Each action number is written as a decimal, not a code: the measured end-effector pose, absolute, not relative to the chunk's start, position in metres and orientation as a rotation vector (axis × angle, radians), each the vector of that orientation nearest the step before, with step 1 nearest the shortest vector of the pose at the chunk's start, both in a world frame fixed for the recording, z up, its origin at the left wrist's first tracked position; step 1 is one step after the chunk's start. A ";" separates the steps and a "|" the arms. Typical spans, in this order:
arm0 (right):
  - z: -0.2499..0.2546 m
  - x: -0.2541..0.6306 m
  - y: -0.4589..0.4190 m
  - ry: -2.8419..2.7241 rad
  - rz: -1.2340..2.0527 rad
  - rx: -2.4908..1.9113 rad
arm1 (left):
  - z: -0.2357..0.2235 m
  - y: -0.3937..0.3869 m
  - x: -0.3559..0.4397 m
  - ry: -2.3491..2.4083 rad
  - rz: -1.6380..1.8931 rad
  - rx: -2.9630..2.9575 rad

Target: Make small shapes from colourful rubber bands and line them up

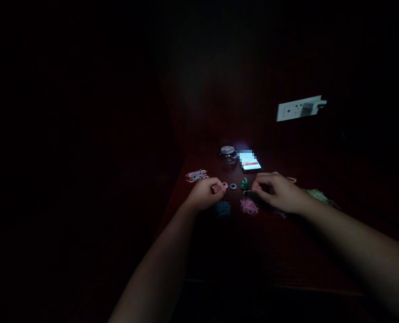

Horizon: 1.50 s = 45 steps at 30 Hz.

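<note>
My left hand [208, 194] is closed in a pinch over the dark table, left of the middle. A small pink ring [225, 185] shows right at its fingertips; whether it is held or lies behind them I cannot tell. My right hand [275, 192] is closed too, pinching a thin pale stick [247, 191] that points left. Beside the stick's tip is a green coiled piece [244, 183]. A small blue ring [233, 186] lies between the hands. Nearer to me are a pile of blue bands [223, 208] and a pile of pink bands [249, 206].
A lidded round jar [228, 154] and a lit phone [251, 161] stand behind the hands. Mixed colourful rings [196, 175] lie at the left, pale green bands [317, 196] beyond my right wrist. A socket strip [299, 108] is on the wall. Surroundings are very dark.
</note>
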State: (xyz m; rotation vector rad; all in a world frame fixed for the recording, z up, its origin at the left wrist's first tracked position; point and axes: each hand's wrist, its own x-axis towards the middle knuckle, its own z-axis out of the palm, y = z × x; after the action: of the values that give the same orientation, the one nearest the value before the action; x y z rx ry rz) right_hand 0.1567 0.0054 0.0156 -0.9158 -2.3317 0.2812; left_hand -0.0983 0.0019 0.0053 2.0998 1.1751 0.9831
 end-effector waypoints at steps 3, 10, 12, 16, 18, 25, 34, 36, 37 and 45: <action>0.015 0.158 0.006 -2.354 0.308 -0.947 | 0.002 0.008 -0.105 1.306 1.028 2.125; 0.013 0.155 0.003 -2.431 0.394 -0.962 | 0.003 0.014 -0.133 2.007 1.032 1.987; 0.012 0.154 0.003 -2.454 0.397 -0.960 | 0.003 0.015 -0.140 2.132 0.937 1.926; 0.012 0.154 0.003 -2.477 0.381 -0.971 | -0.001 0.018 -0.148 2.251 0.722 1.832; 0.012 0.154 0.003 -2.488 0.375 -0.974 | -0.003 0.019 -0.150 2.255 0.668 1.823; 0.013 0.155 0.003 -2.480 0.388 -0.947 | -0.003 0.020 -0.150 2.251 0.611 1.813; 0.013 0.154 0.003 -2.487 0.373 -0.936 | -0.001 0.018 -0.153 2.274 0.410 1.814; 0.013 0.155 0.003 -2.482 0.378 -0.937 | 0.000 0.018 -0.153 2.305 0.384 1.818; 0.013 0.155 0.003 -2.475 0.379 -0.939 | 0.000 0.018 -0.153 2.319 0.372 1.816; 0.014 0.154 0.002 -2.423 0.358 -0.989 | 0.004 0.019 -0.148 2.335 0.388 1.861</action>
State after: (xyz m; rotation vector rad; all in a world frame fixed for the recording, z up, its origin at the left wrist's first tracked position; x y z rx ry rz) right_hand 0.1541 0.0024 0.0143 -0.9891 -2.4233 0.3579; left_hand -0.1481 0.0189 0.0043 1.8610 2.3349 0.3877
